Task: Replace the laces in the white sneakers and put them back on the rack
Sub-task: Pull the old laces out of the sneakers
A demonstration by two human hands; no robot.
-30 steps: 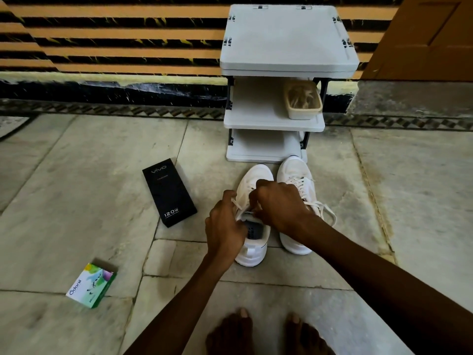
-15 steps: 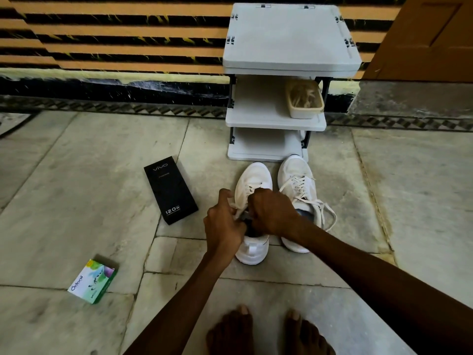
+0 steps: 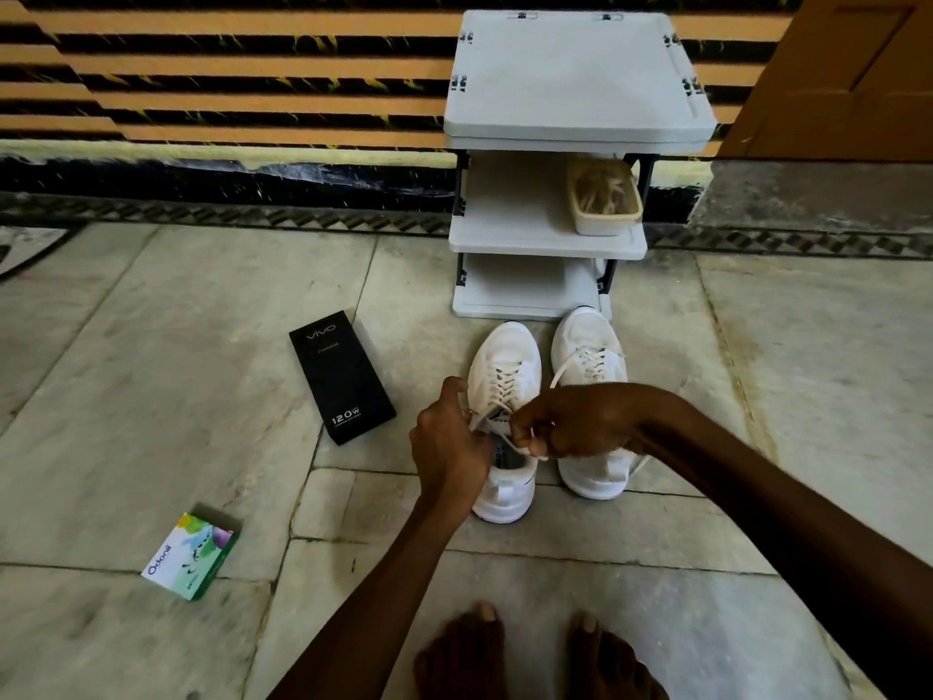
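We pinch one lace end in each hand: the left hand has its fingers clamped on one, the right hand has its fingers curled round the other. To do this well, we judge both ends should be drawn evenly so the crossings sit flat. The sneaker lies on the floor just before the rack, toe toward the rack, its long axis running straight out from it
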